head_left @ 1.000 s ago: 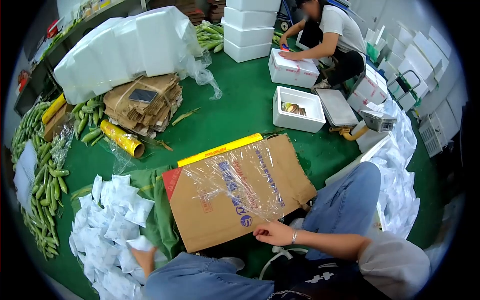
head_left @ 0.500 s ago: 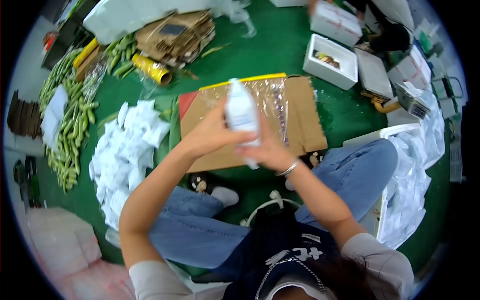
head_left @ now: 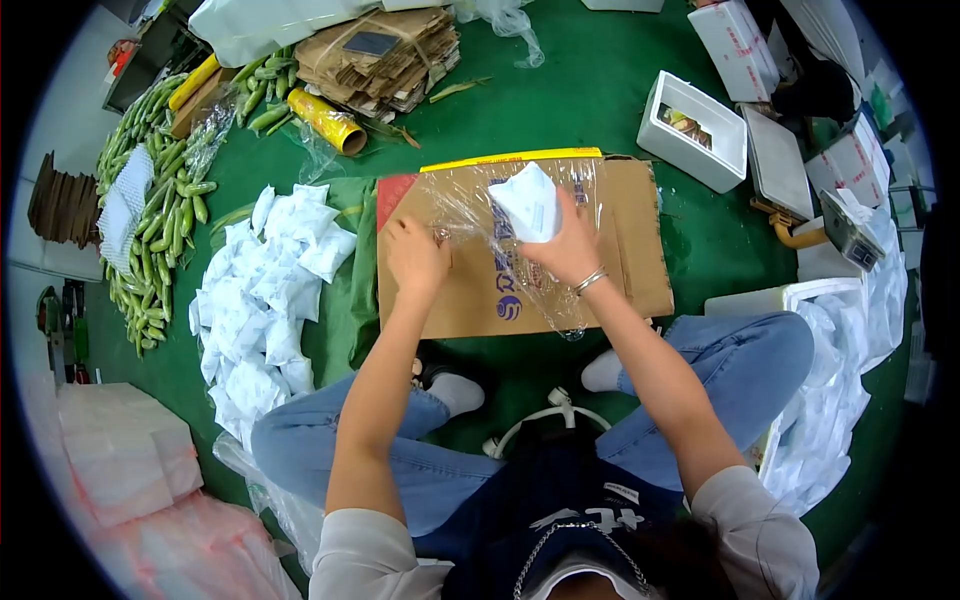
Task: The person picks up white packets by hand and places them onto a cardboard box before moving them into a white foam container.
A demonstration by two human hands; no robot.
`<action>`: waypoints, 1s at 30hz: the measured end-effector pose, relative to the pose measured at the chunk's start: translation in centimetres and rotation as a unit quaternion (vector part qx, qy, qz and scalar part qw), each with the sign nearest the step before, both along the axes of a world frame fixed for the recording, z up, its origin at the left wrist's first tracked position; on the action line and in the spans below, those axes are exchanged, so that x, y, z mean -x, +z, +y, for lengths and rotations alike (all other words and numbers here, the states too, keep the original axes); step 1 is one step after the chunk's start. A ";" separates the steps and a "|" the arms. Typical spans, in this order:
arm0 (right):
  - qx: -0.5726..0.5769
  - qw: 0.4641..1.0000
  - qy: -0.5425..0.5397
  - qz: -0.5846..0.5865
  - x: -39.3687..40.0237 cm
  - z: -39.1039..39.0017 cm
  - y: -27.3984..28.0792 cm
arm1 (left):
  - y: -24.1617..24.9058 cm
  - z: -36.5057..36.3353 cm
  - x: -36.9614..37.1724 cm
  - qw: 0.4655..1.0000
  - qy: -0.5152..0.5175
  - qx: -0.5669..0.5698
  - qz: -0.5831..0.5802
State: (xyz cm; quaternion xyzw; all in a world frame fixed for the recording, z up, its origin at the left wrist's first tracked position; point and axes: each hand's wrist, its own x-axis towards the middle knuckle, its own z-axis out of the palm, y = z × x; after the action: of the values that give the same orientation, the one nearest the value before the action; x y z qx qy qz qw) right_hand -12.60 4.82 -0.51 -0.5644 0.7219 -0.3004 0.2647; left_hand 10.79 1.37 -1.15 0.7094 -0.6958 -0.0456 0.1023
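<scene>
My right hand [head_left: 568,245] grips a white printed pouch [head_left: 527,203] that resembles an ice pack, held over a flat cardboard sheet [head_left: 625,240]. Clear plastic film [head_left: 462,205] spreads across the cardboard beneath the pouch. Over the cardboard's left part, my left hand [head_left: 418,258] has its fingers curled at the edge of the film, apparently pinching it. A yellow strip [head_left: 510,158] runs along the cardboard's far edge. To the left lies a heap of similar white pouches [head_left: 265,300].
Long green vegetables [head_left: 165,230] are piled at far left, near a yellow film roll [head_left: 325,122] and stacked cardboard [head_left: 375,65]. At right stand an open foam box [head_left: 692,130], a scale [head_left: 780,160] and a foam box of white bags [head_left: 800,295]. Another person is partly visible at top right.
My hands have moved apart: both were at the white pouch, and now only the right holds it. The left has gone to the film on the cardboard. The view has shifted slightly.
</scene>
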 end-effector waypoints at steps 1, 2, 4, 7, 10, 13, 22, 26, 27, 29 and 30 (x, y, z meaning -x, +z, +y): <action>0.015 1.000 -0.003 -0.002 -0.8 -0.2 0.6 | 0.1 -0.3 -0.1 1.000 -0.001 0.000 -0.001; 0.029 1.000 -0.006 -0.004 -1.6 -0.6 0.9 | 0.2 -0.5 -0.3 1.000 -0.003 0.016 0.011; 0.008 1.000 -0.004 -0.014 -3.0 -2.0 0.6 | 0.0 -1.4 -1.0 0.999 -0.005 0.034 0.019; -0.010 0.997 -0.016 0.074 -4.4 -3.1 -0.8 | -0.7 -2.0 -2.7 0.989 -0.113 -0.064 -0.066; 0.028 0.988 0.004 0.149 -4.8 -1.5 -2.5 | 1.4 0.8 -6.0 0.977 -0.199 0.075 -0.033; 0.061 0.964 0.140 0.219 -4.2 1.4 -2.3 | 5.7 4.1 -7.0 0.978 -0.204 0.039 -0.033; 0.026 0.929 0.284 0.237 -4.1 0.0 -0.8 | -0.1 -0.5 -1.1 0.818 -0.165 -0.180 0.521; 0.005 0.934 0.356 0.044 -1.2 -4.9 -0.9 | 2.6 -1.1 0.4 0.860 -0.494 0.073 0.109; -0.042 0.936 0.348 0.009 -0.7 -5.4 -0.6 | 2.8 -1.7 0.6 0.872 -0.482 0.020 0.088; -0.065 0.947 0.299 -0.096 -0.4 -4.8 0.5 | 3.3 -2.9 1.1 0.880 -0.472 -0.010 0.055; -0.058 0.949 0.296 -0.092 -1.1 -3.2 1.0 | 3.2 -3.5 1.0 0.878 -0.475 -0.003 0.053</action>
State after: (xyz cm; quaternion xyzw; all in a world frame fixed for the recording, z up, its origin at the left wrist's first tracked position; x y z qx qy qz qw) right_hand -11.54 1.64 0.49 -0.7061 0.5110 -0.2169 0.4396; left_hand 9.77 -2.12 2.09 0.2900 -0.9428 -0.1282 0.1031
